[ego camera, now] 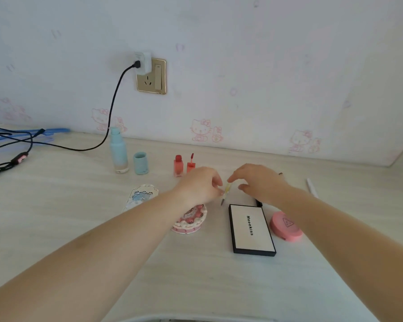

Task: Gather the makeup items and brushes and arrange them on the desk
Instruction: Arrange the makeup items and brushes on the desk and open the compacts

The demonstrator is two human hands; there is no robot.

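Both my hands meet above the middle of the desk. My left hand and my right hand each pinch a thin yellowish brush-like stick, its dark tip pointing down. Just below lie a white palette with a black rim, a round pink compact and a pink cake-shaped case, partly under my left wrist. Behind my hands stand a red lip-gloss bottle and its applicator cap. A decorated flat case lies to the left.
A tall pale-blue pump bottle and its loose cap stand near the wall. Black cables run from a wall socket across the left of the desk. A white pen lies at the right.
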